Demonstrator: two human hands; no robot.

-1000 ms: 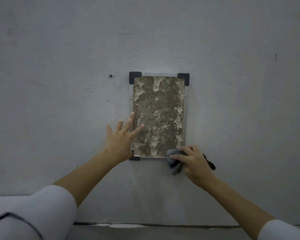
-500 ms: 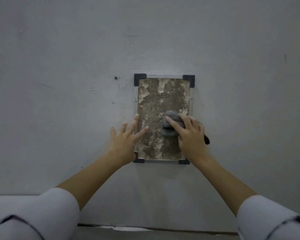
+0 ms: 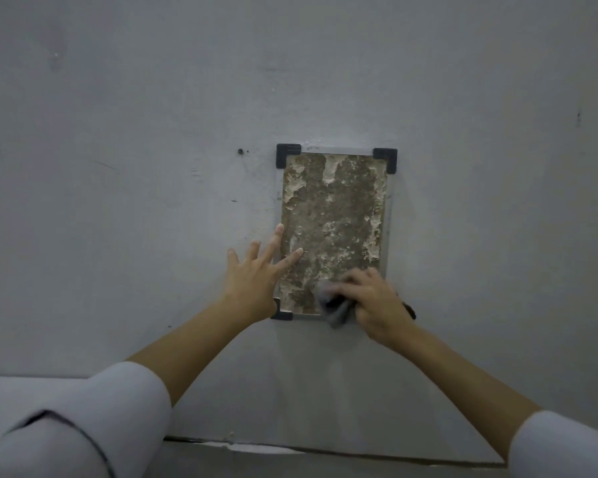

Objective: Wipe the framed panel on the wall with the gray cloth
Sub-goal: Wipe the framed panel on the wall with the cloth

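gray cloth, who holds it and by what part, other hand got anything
The right hand grips the gray cloth bunched, a tail hanging below. The left hand holds nothing, fingers spread on the framed panel.

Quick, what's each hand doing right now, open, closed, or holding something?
Left hand: open, fingers spread flat against the framed panel's left edge.
Right hand: holding the gray cloth at the panel's lower right.
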